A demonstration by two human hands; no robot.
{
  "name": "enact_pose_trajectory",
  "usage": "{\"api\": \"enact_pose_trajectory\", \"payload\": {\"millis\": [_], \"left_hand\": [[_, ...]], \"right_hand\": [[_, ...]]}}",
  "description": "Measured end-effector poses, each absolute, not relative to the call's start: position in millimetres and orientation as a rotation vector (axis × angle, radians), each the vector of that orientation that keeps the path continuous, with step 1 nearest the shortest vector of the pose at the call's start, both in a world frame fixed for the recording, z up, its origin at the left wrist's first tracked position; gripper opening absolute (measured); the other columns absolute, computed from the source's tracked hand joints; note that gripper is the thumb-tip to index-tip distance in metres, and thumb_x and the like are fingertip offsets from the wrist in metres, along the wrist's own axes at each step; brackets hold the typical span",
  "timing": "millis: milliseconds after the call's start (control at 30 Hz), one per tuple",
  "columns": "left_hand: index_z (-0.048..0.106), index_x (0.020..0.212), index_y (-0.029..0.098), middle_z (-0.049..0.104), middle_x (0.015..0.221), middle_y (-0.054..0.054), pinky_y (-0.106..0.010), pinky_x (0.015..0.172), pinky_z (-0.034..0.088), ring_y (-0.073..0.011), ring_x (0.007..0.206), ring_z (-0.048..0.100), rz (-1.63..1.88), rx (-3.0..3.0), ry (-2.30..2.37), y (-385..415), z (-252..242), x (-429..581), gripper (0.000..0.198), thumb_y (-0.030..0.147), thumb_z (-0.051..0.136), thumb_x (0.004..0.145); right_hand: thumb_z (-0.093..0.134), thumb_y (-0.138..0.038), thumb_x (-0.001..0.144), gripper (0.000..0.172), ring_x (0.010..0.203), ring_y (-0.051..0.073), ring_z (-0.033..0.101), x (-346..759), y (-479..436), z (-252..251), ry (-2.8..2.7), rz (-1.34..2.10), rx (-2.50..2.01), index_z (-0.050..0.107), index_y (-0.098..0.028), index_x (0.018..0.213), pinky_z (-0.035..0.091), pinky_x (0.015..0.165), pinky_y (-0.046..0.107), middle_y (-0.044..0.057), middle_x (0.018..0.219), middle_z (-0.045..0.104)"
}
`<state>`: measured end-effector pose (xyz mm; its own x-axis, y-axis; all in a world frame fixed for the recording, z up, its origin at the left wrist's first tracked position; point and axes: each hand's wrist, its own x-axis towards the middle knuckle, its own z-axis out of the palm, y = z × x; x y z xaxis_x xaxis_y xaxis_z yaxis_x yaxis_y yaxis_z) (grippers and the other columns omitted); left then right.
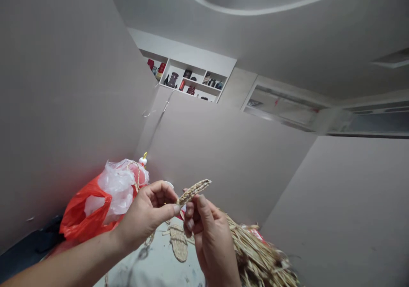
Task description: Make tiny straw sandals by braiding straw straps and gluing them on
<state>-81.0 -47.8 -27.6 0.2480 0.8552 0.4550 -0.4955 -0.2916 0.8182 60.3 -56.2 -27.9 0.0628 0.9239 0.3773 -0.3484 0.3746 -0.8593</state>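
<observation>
My left hand (149, 212) and my right hand (209, 236) both pinch a flat braided straw strip (195, 190) held up in front of me. The strip's free end points up and to the right. My left thumb and fingers close on its lower part, and my right fingers grip it just beside them. Loose straw strands (258, 253) trail down from the braid below my right hand. A woven oval straw piece (178, 242) lies on the surface beneath my hands.
A red plastic bag (86, 214) with clear plastic (118, 184) stuffed in it stands at the left. Grey walls close in on both sides. High on the far wall is a white shelf (191, 80) with small ornaments. The pale tabletop (159, 265) lies below.
</observation>
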Motion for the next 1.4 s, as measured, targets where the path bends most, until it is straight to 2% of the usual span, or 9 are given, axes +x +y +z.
{"api": "enact_pose_trajectory", "payload": {"millis": [200,300,400,533,700,833,1067,1233,1400], "left_hand": [[0.056,0.074,0.016,0.054,0.069,0.003,-0.021,0.06,0.039,-0.0094,0.064,0.048,1.39,1.495,0.495,-54.7,-22.8,-84.0,0.011,0.013,0.066,0.074],[0.054,0.074,0.017,0.053,0.069,0.003,-0.022,0.06,0.04,-0.0101,0.065,0.049,1.409,1.609,0.538,-57.0,-26.3,-83.2,0.009,0.012,0.061,0.076],[0.055,0.076,0.018,0.055,0.071,0.002,-0.023,0.062,0.042,-0.0113,0.067,0.051,1.499,1.724,0.612,-58.4,-30.6,-83.8,0.009,0.011,0.058,0.079],[0.057,0.078,0.019,0.06,0.075,0.001,-0.023,0.066,0.044,-0.0115,0.068,0.054,1.74,1.947,0.721,-58.4,-33.1,-87.1,0.015,0.005,0.056,0.078],[0.056,0.087,0.021,0.06,0.083,0.0,-0.025,0.074,0.047,-0.0135,0.079,0.058,1.735,1.763,0.646,-59.8,-26.5,-94.3,0.01,0.015,0.062,0.083],[0.053,0.097,0.021,0.062,0.088,-0.002,-0.027,0.075,0.048,-0.015,0.083,0.059,1.57,1.52,0.451,-64.3,-15.8,-102.3,0.021,0.03,0.066,0.083],[0.053,0.083,0.018,0.064,0.075,-0.002,-0.025,0.06,0.046,-0.0125,0.06,0.06,1.432,1.355,0.712,-34.9,-11.8,-106.0,0.03,0.046,0.061,0.084],[0.066,0.084,0.014,0.064,0.079,-0.005,-0.03,0.075,0.049,-0.015,0.073,0.061,1.332,1.405,0.503,-28.1,-17.5,-105.1,0.039,0.052,0.057,0.085],[0.07,0.077,0.013,0.064,0.07,-0.004,-0.027,0.07,0.046,-0.0132,0.068,0.057,1.167,1.567,0.39,-41.9,-14.5,-105.6,0.033,0.046,0.066,0.081]], "right_hand": [[0.081,-0.047,0.068,0.04,0.045,0.005,0.036,69.0,-54.5,-17.6,-1.148,1.088,-0.653,0.074,-0.014,0.09,0.031,0.041,0.017,-0.006,0.053,0.048],[0.083,-0.043,0.068,0.035,0.042,0.004,0.032,65.4,-53.6,-15.1,-1.216,1.107,-0.692,0.071,-0.011,0.074,0.028,0.04,0.017,-0.008,0.046,0.042],[0.082,-0.042,0.068,0.04,0.037,0.002,0.024,57.0,-52.3,-12.1,-1.175,1.177,-0.671,0.057,-0.014,0.055,0.021,0.036,0.016,-0.01,0.04,0.035],[0.086,-0.039,0.06,0.049,0.034,0.0,0.018,42.5,-49.5,-3.8,-1.043,1.344,-0.587,0.043,-0.018,0.05,0.012,0.032,0.014,-0.012,0.039,0.031],[0.085,-0.04,0.062,0.037,0.034,0.0,0.02,35.9,-44.7,10.7,-1.13,1.294,-0.553,0.061,-0.012,0.056,0.016,0.032,0.014,-0.012,0.038,0.034],[0.084,-0.04,0.065,0.033,0.034,0.001,0.025,38.2,-42.8,12.5,-1.218,1.186,-0.563,0.069,-0.011,0.06,0.02,0.033,0.014,-0.009,0.037,0.038],[0.084,-0.04,0.065,0.03,0.034,0.001,0.021,45.3,-53.7,12.0,-1.096,1.089,-0.431,0.071,-0.014,0.058,0.016,0.033,0.014,-0.01,0.039,0.033],[0.081,-0.041,0.07,0.031,0.032,0.001,0.026,58.5,-51.5,18.7,-1.356,1.114,-0.552,0.073,-0.012,0.062,0.018,0.033,0.015,-0.009,0.037,0.037],[0.078,-0.039,0.075,0.029,0.035,0.002,0.033,55.4,-36.3,15.4,-1.48,1.119,-0.626,0.072,-0.012,0.066,0.023,0.037,0.016,-0.007,0.04,0.043]]}}
